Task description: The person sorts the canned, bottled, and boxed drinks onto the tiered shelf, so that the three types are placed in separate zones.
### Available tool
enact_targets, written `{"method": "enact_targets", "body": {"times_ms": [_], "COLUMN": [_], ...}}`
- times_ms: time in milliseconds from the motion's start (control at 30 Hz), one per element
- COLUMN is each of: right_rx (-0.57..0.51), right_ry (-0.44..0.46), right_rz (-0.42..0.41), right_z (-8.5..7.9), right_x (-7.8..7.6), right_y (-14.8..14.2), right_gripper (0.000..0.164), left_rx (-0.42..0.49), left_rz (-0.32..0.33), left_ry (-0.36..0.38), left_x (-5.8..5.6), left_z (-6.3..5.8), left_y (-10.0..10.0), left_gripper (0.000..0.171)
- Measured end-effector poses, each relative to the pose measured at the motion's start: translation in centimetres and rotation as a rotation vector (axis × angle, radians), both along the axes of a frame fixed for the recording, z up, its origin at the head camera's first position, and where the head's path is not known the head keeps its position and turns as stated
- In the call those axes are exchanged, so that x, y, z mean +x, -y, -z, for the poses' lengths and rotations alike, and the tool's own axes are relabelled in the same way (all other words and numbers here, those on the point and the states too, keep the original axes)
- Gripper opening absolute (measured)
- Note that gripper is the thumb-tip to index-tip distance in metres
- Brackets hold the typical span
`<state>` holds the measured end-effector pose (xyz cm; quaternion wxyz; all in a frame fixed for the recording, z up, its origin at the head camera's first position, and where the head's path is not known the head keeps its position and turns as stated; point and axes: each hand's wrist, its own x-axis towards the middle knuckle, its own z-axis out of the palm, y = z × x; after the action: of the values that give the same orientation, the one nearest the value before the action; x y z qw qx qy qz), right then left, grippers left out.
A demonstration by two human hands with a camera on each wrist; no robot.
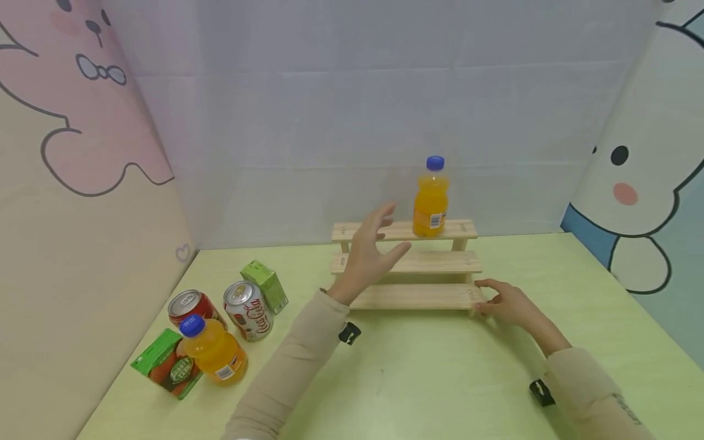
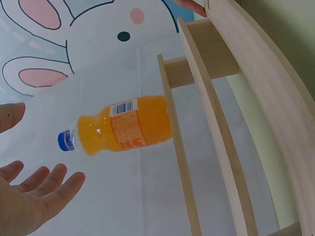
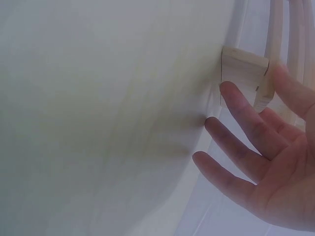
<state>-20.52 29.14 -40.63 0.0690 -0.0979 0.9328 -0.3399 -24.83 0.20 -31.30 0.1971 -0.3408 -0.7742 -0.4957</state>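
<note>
An orange-drink bottle (image 1: 431, 205) with a blue cap stands upright on the top tier of a three-step wooden shelf (image 1: 415, 297). My left hand (image 1: 367, 256) is raised in front of the shelf's left part, thumb and fingers spread and holding nothing. In the left wrist view a gap separates these fingers (image 2: 59, 189) from the bottle (image 2: 130, 125). At the lowest tier's right end, my right hand (image 1: 508, 302) touches the wood. The right wrist view shows its fingers (image 3: 241, 150) extended and apart, with the thumb at the board's end (image 3: 266, 91).
On the table's left side stand a second orange-drink bottle (image 1: 217, 354), a red can (image 1: 192, 305), a white Coca-Cola can (image 1: 249, 310), a light green carton (image 1: 266, 286) and a green carton with red fruit pictures (image 1: 170, 365). A pale cloth wall (image 1: 264, 201) rises behind the table.
</note>
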Motion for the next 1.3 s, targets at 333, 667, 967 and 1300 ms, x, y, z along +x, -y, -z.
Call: {"method": "enact_targets", "body": {"times_ms": [333,667,967,1300], "right_rx": [-0.003,0.006,0.015,0.020], "right_ry": [0.016,0.010,0.018,0.018], "right_rz": [0.015,-0.002,-0.012,-0.010], "right_z": [0.0,-0.3,-0.7,-0.7], "right_x": [0.1,0.1,0.2,0.1], "right_y": [0.2,0.3,0.1,0.1], "right_gripper": [0.057,0.058,0.058,0.059], "left_rx": [-0.006,0.023,-0.017,-0.034], "left_rz": [0.037,0.085,0.107,0.106], "left_ry": [-0.028,0.051,0.080,0.077], "left_x": [1.4,2.6,3.4,4.9], "left_z": [0.7,1.7,2.5,3.2], "left_y": [2.2,4.3,6.0,8.1], "left_gripper": [0.064,0.067,0.069,0.066]}}
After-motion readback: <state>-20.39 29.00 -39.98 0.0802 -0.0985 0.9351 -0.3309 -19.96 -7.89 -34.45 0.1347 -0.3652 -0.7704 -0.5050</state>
